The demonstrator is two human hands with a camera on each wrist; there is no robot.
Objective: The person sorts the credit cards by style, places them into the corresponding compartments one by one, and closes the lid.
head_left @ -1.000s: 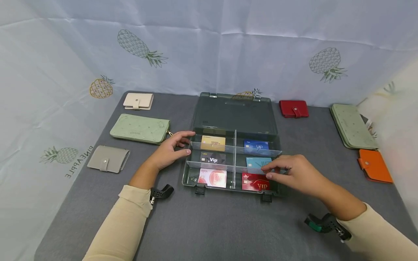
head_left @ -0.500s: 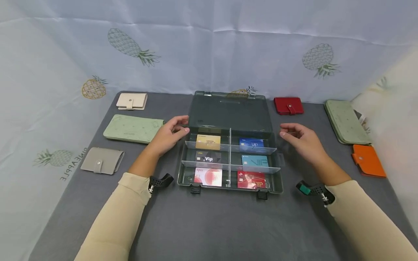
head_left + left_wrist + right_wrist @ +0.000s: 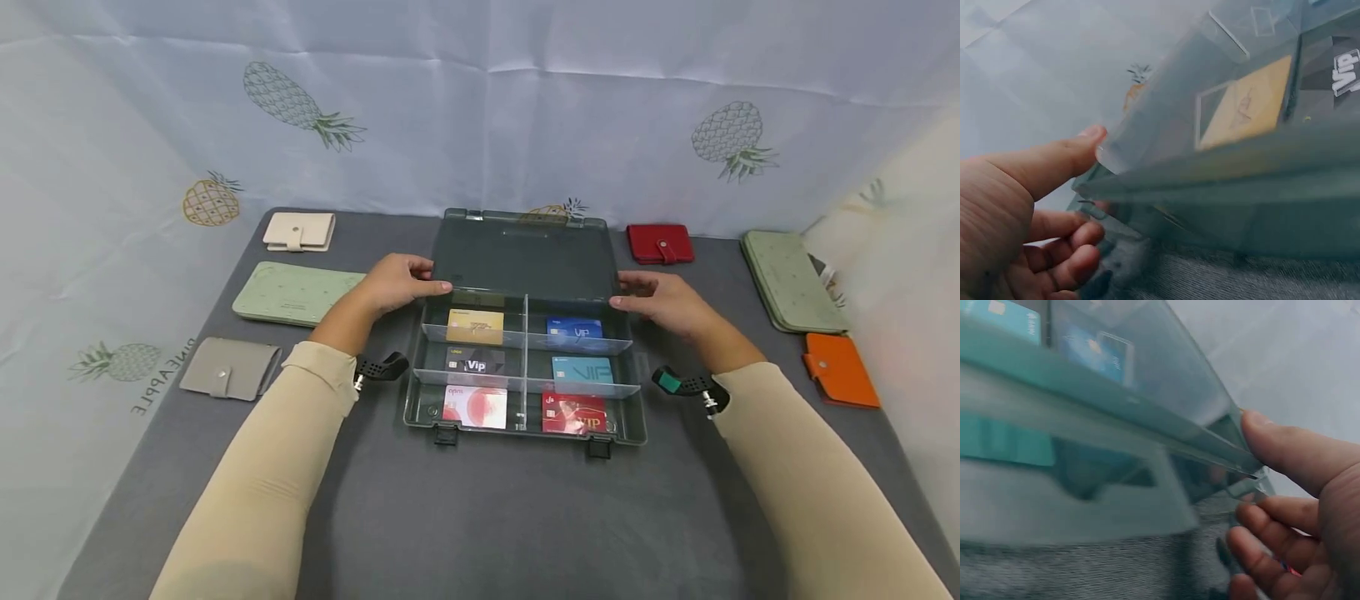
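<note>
A dark translucent plastic storage box (image 3: 525, 431) lies with its lid (image 3: 525, 254) tipped back. Its compartments hold several cards, among them a gold card (image 3: 476, 326), a dark-blue VIP card (image 3: 573, 326), a teal card (image 3: 582, 369) and a red VIP card (image 3: 573, 413). At the lid's left side, my left hand (image 3: 397, 283) pinches its edge, thumb on the inner face and fingers behind. My right hand (image 3: 663, 302) grips the lid's right edge likewise. Both wrist views show the thumbs on the lid's corners, the fingers partly curled below.
Left of the box lie a cream wallet (image 3: 298, 232), a long green wallet (image 3: 292, 293) and a grey wallet (image 3: 231, 367). To the right are a red wallet (image 3: 660, 243), another green wallet (image 3: 793, 280) and an orange one (image 3: 842, 370). A patterned cloth (image 3: 480, 125) hangs behind.
My right hand has left the teal card's compartment and come up to the lid's right edge. My left hand has moved from the box's left side up to the lid.
</note>
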